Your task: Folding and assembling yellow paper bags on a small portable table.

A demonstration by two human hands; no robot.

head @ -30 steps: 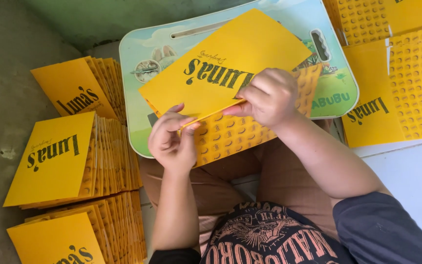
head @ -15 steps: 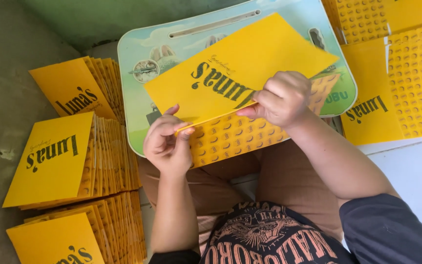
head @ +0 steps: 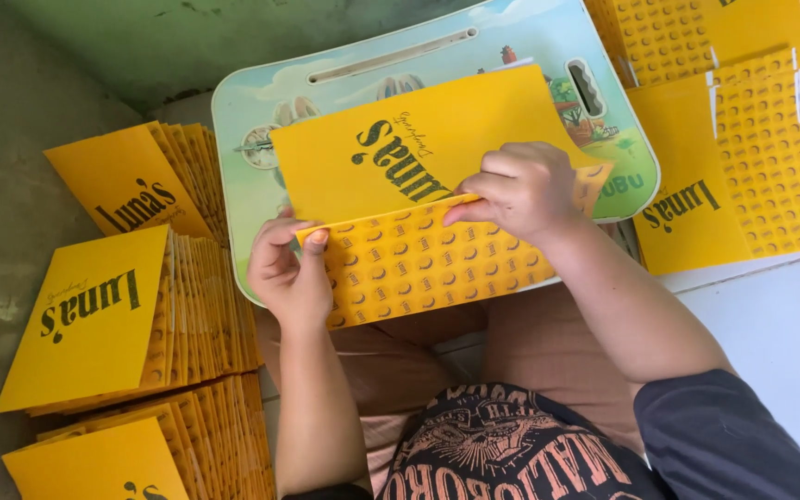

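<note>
- Sheet (head: 418,157) lies on the lap tray (head: 261,102), folded over its dotted flap (head: 418,268).
- Your left hand (head: 289,273) pinches the crease corner; right hand (head: 520,190) curls closed, pressing it.
- Uneven pressure from your 2 hands could skew the fold or crumple the corner.

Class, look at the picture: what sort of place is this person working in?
Probably a home floor, used for packaging work: white floor tiles, a child's lap desk and stacks of yellow folded cards beside a bare wall.

Left hand (head: 289,268) pinching, right hand (head: 516,185) curled, forearms converging
</note>
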